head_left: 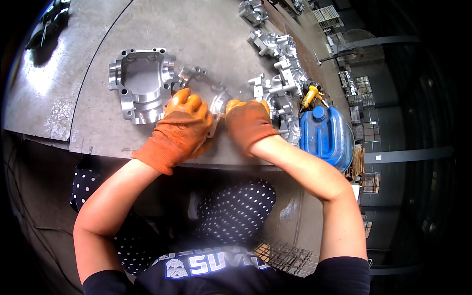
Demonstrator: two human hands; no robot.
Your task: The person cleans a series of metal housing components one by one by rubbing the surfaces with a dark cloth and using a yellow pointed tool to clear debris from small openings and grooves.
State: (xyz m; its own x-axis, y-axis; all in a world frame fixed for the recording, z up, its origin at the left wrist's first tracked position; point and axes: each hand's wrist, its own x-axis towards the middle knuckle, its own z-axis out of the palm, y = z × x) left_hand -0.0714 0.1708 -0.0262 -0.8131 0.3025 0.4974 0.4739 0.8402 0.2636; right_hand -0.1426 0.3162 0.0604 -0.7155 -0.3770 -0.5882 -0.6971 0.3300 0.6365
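Note:
Both my hands wear orange coated work gloves and are near the table's front edge. My left hand point(184, 123) is closed on the near left side of a silver metal housing casting point(202, 81), which looks slightly blurred. My right hand point(250, 123) is curled shut at the casting's right side; what its fingers grip is hidden. Left of these sits a second, larger-looking silver housing point(163, 97), with its open hollow facing up and bolt holes round its flange.
Several silver castings point(281, 81) lie in a row along the table's right side. By them are a yellow tool point(310, 97) and a blue plastic jerrycan point(325, 135). A dark object point(49, 24) lies at the far left. A seam point(88, 73) crosses the metal tabletop point(196, 29).

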